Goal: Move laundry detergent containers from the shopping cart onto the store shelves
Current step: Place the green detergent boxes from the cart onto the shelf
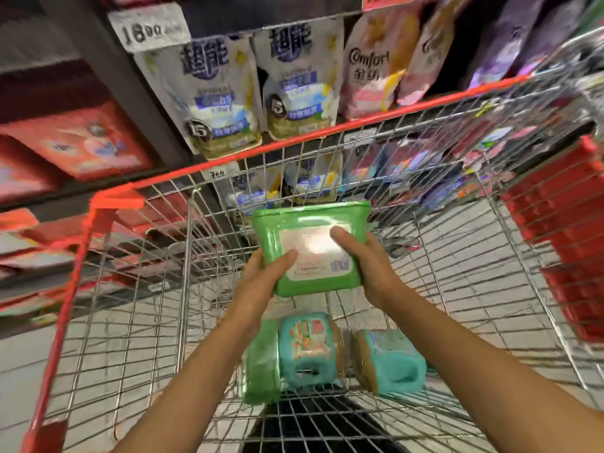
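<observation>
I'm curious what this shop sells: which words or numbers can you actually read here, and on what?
"18", digits after it blurred: white price tag.
"超能", "15": white pouches.
"Comfort", "金纺": pink pouch.
Too glared to read: label on the green container gripped by the left hand and right hand.
Too blurred: teal containers in the cart.

This is a shop, a supermarket aisle of laundry goods. A wire shopping cart (294, 143) with a red rim stands against stocked shelves (261, 14). Rows of matching white-and-blue pouches (215, 96) stand side by side, with pink Comfort pouches (372, 67) beside them. A printed price tag (148, 27) reading 18.00 hangs from the upper shelf edge, and a smaller tag (219, 174) sits on the one below. Red boxes (85, 142) fill the left shelves; red baskets (562, 230) are stacked at the right. Teal jugs (307, 348) lie in the cart.
</observation>
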A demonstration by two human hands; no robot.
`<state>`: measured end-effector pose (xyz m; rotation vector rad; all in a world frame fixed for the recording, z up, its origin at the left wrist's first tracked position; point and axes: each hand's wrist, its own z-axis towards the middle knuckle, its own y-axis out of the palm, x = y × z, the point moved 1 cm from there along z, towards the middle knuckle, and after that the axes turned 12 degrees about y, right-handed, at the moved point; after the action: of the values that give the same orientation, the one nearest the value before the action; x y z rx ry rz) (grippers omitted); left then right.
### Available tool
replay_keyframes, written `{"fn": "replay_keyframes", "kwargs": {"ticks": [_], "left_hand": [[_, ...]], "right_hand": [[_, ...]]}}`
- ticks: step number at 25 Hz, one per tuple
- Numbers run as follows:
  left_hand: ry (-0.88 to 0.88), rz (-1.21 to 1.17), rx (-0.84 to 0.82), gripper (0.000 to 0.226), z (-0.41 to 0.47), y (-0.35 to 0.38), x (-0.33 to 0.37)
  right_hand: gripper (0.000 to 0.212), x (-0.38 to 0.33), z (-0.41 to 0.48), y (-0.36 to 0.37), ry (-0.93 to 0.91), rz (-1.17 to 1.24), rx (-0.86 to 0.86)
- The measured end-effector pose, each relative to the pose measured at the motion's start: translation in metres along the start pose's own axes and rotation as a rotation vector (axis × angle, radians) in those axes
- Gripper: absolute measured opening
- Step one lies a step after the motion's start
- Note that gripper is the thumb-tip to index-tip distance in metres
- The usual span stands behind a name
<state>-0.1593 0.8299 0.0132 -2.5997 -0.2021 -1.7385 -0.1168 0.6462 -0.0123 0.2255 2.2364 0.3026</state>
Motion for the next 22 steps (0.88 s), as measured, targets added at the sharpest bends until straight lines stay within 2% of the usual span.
{"fn": "replay_keyframes", "kwargs": {"ticks": [2,4,5,7,9,11,14,16,18,20,22], "left_hand": [[0.099,0.144,0.065,0.057,-0.01,0.001,0.005],[0.163,0.25,0.067,0.066,-0.021,0.008,0.007],[0.154,0.239,0.039,0.076,-0.026,0.015,0.007],[0.111,0.068,-0.011,0.097,-0.032,0.029,0.007],[0.149,-0.12,-0.009,0.099,-0.03,0.033,0.01],[0.198,-0.221,0.023,0.082,-0.024,0.026,0.012],[0.222,-0.217,0.018,0.058,-0.018,0.01,0.007],[0.224,-0.206,0.008,0.055,-0.017,-0.002,0.005],[0.208,-0.208,0.011,0.065,-0.016,-0.015,0.006],[0.172,-0.241,-0.004,0.084,-0.018,-0.025,0.008],[0.108,-0.337,-0.039,0.093,-0.02,-0.03,0.009]], "right_hand": [[0.042,-0.008,-0.011,0.007,-0.06,-0.04,0.058],[0.052,-0.014,-0.018,0.015,-0.146,-0.214,0.185],[0.06,-0.015,-0.022,0.019,-0.195,-0.331,0.263],[0.075,-0.013,-0.034,0.029,-0.289,-0.529,0.365],[0.081,-0.007,-0.048,0.037,-0.353,-0.596,0.255],[0.081,0.001,-0.063,0.041,-0.343,-0.527,0.055],[0.082,0.013,-0.079,0.045,-0.289,-0.408,-0.182],[0.081,0.016,-0.085,0.045,-0.259,-0.38,-0.282],[0.065,0.009,-0.086,0.039,-0.236,-0.363,-0.291],[0.048,-0.001,-0.08,0.03,-0.256,-0.359,-0.177],[0.054,-0.01,-0.068,0.023,-0.244,-0.364,-0.122]]}}
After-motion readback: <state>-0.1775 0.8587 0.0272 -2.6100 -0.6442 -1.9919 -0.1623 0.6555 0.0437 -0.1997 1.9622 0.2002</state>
